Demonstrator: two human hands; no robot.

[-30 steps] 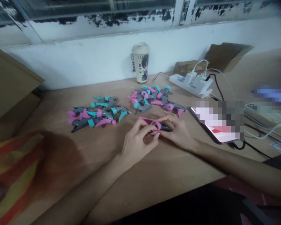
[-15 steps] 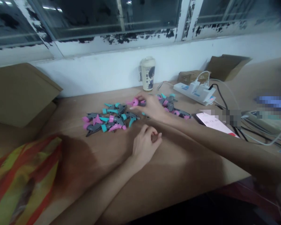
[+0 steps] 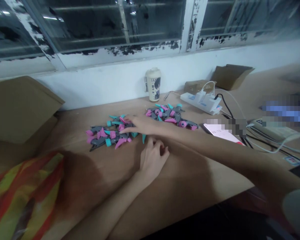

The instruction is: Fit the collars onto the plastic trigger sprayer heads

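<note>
Two piles of small grey plastic pieces with pink or teal caps and levers, which look like trigger spray heads, lie on the table. My right hand (image 3: 141,125) reaches over the right edge of the left pile (image 3: 97,139). Its thumb and fingers are apart around a pink-and-grey spray head (image 3: 121,127) that rests among the others. The right pile (image 3: 165,115) sits behind my right forearm. Nearer to me, my left hand (image 3: 153,158) rests by the table surface, fingers curled into a loose ring with nothing visible in them.
A printed coffee cup (image 3: 153,85) stands against the wall. To the right are a white power strip (image 3: 201,102) with cables, a lit phone (image 3: 221,134) and an open cardboard box (image 3: 231,76). At left are a large carton (image 3: 22,106) and a red-yellow striped bag (image 3: 30,190).
My right hand has moved left and down from the right pile to the left pile with a pink-and-grey spray head, and its fingers have spread. My left hand keeps its curled pose.
</note>
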